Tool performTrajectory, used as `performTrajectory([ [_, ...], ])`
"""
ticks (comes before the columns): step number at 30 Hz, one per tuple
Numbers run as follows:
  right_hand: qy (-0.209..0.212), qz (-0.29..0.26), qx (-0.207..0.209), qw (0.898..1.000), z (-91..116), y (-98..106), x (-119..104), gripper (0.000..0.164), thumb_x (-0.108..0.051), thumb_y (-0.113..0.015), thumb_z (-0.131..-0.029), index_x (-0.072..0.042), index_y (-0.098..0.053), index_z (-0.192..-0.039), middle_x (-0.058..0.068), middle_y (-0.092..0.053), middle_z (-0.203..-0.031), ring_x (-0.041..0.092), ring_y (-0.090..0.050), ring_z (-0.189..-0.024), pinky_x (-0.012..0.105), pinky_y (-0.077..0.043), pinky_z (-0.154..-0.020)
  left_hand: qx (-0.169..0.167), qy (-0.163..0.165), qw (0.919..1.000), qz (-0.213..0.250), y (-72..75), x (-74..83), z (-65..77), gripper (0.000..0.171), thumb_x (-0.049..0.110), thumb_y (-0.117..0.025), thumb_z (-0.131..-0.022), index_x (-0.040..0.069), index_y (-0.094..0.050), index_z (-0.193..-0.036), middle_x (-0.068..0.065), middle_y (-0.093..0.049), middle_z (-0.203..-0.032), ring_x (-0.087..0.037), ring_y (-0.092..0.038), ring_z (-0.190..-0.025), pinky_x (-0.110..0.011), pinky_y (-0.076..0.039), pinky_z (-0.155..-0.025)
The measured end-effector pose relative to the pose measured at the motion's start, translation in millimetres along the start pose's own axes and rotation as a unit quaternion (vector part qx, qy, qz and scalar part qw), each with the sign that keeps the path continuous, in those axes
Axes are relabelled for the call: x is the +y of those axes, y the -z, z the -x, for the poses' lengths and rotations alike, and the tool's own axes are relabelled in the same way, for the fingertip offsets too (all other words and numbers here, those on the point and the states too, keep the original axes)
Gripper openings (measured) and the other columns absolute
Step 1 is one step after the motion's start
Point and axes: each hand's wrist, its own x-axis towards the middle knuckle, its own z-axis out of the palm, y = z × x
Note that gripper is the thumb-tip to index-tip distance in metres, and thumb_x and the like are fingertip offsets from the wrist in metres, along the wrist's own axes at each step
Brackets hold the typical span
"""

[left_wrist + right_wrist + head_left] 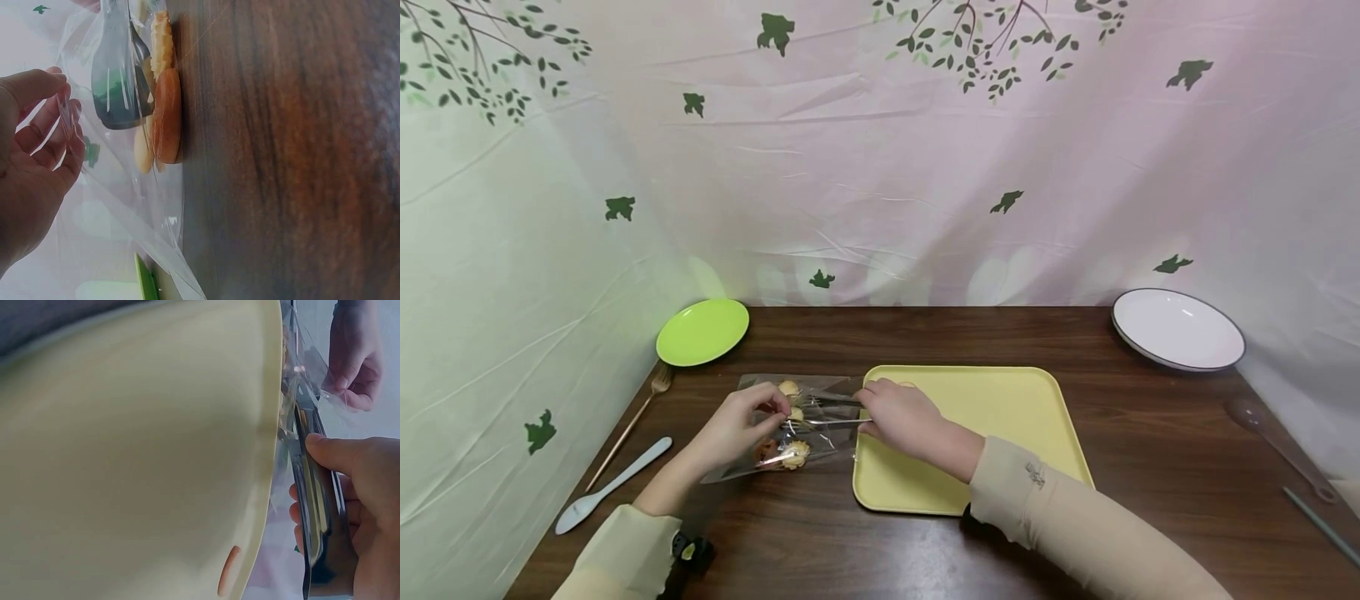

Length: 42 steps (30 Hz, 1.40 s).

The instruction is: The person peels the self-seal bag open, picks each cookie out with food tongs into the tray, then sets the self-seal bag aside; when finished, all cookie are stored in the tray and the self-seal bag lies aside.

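1. The surface [820,533] is dark brown with a streaky wood grain, and light glints off its near middle.
2. A pale yellow rectangular tray [1000,408] with rounded corners and a raised rim lies flat, a little right of centre.
3. Just left of it rests a clear plastic bag [822,442] of cookies, its underside touching the wood.
4. A lime-green round plate [703,332] sits at the back left corner.
5. A white dish [1178,329] with a dark rim sits at the back right.
6. Along the left edge lie a copper-coloured fork [625,434] and a pale blue-grey spreader [625,476].
7. Toward the right edge lie a translucent spoon [1288,458] and a slim grey rod [1322,527].
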Motion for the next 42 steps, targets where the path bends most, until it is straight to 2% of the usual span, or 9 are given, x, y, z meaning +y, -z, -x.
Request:
performTrajectory([
  [8, -0.012, -0.012, 0.0, 1.0, 10.7, 4.9, 9.1, 0.036, -0.037, -0.069, -0.086, -0.015, -0.064, -0.115, -0.004, -0.063, -0.107, 0.015, -0.059, -0.102, 0.034, -0.054, -0.072, 0.004, 0.003, 1.0, -0.003, 0.0, -0.2, 0.5, 0.017, 0.001, -0.067, -0.086, 0.017, -0.063, -0.091, 0.009, -0.062, -0.09, -0.008, -0.06, -0.087, -0.039, -0.053, -0.076],
  [14, -0.01, -0.007, 0.002, 1.0, 13.1, 3.5, 12.0, 0.039, -0.039, -0.07, -0.085, -0.016, -0.064, -0.116, -0.005, -0.063, -0.106, 0.014, -0.059, -0.1, 0.032, -0.054, -0.07, 0.0, -0.002, 1.0, 0.001, -0.6, -0.1, 0.1, 0.02, 0.003, -0.067, -0.087, 0.021, -0.062, -0.091, 0.011, -0.061, -0.09, -0.01, -0.061, -0.087, -0.036, -0.053, -0.076],
  [25, -0.008, -0.013, 0.007, 1.0, 13.7, 2.5, 11.8, 0.037, -0.036, -0.07, -0.085, -0.016, -0.064, -0.115, -0.003, -0.063, -0.106, 0.015, -0.059, -0.101, 0.033, -0.054, -0.071, 0.003, -0.006, 1.0, -0.006, -2.5, -1.1, -1.0, 0.018, 0.001, -0.067, -0.086, 0.018, -0.063, -0.091, 0.008, -0.063, -0.09, -0.007, -0.06, -0.087, -0.037, -0.054, -0.075],
  [34, -0.017, -0.025, 0.005, 1.0, 25.4, 15.8, 19.0, 0.037, -0.035, -0.069, -0.086, -0.015, -0.063, -0.117, -0.003, -0.063, -0.108, 0.015, -0.059, -0.103, 0.033, -0.054, -0.072, -0.001, -0.001, 1.0, -0.004, -2.3, 0.2, -1.4, 0.019, 0.001, -0.066, -0.087, 0.019, -0.062, -0.091, 0.01, -0.061, -0.091, -0.009, -0.06, -0.087, -0.039, -0.053, -0.076],
  [42, -0.018, -0.033, 0.028, 0.999, 41.9, 27.7, 31.3, 0.038, -0.033, -0.07, -0.086, -0.015, -0.063, -0.118, -0.002, -0.063, -0.109, 0.016, -0.059, -0.105, 0.034, -0.054, -0.074, 0.0, -0.008, 0.9999, -0.006, -2.2, -0.1, -3.6, 0.021, 0.0, -0.067, -0.086, 0.02, -0.062, -0.091, 0.011, -0.061, -0.09, -0.007, -0.059, -0.086, -0.039, -0.054, -0.075],
])
